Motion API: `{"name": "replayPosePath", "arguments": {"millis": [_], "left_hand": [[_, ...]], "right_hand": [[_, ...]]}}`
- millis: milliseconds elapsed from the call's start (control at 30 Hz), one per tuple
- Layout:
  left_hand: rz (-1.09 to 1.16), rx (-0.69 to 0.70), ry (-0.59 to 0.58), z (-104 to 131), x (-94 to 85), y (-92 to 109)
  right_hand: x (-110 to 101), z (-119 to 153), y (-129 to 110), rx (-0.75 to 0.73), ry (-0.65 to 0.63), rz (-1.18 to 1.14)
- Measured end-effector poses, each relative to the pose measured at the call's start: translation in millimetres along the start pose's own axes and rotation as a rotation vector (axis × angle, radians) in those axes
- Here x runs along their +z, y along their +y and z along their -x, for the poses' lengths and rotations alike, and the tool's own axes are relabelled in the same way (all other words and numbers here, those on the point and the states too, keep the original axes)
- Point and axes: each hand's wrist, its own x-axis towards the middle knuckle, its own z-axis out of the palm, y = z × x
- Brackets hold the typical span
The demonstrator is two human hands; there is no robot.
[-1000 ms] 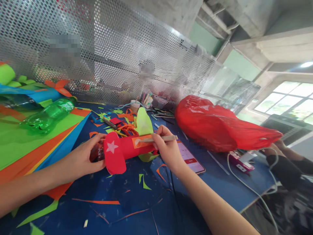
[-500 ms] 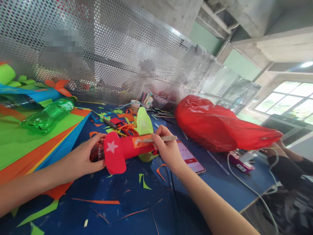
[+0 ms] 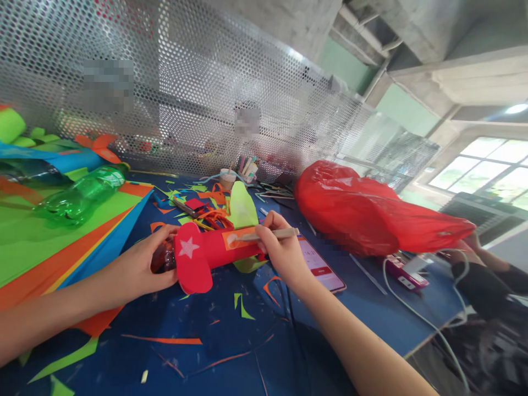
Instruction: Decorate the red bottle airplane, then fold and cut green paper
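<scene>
A craft workshop, by the look of it: a blue bench strewn with paper scraps, coloured sheets and scissors, under bare concrete beams.

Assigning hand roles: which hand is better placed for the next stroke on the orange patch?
Right, I'd judge. The right hand holds the pen-like tool, its tip at the orange patch. The left hand is around the dark bottle, so it looks better placed for steadying.
</scene>
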Motion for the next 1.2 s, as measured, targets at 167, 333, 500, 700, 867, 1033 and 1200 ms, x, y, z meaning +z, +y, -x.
{"name": "replayPosePath", "arguments": {"millis": [167,333,500,700,867,1033,1200], "left_hand": [[-0.005,0.013,0.015,0.0,-0.3,-1.7],[0.016,0.008,0.055,2.4,3.5,2.2],[0.013,0.025,0.059,2.4,3.4,0.9],[-0.003,0.051,0.012,-0.5,0.5,-6.1],[0.013,0.020,-0.006,0.2,1.2,-2.4],[0.003,0.039,0.027,-0.4,1.1,-1.8],[-0.006,0.074,0.035,-0.5,0.9,-3.5]], "right_hand": [[-0.5,-0.4,1.2,0.006,0.023,-0.017],[-0.4,-0.9,1.8,0.008,0.028,-0.019],[0.1,-0.8,0.0,-0.001,0.000,0.009],[-1.3,-0.9,1.8,0.016,0.031,0.002],[-1.1,-0.5,1.6,0.010,0.019,0.010],[-1.3,-1.4,0.6,0.007,0.024,-0.002],[-3.1,-1.7,2.2,0.006,0.038,0.011]]}}
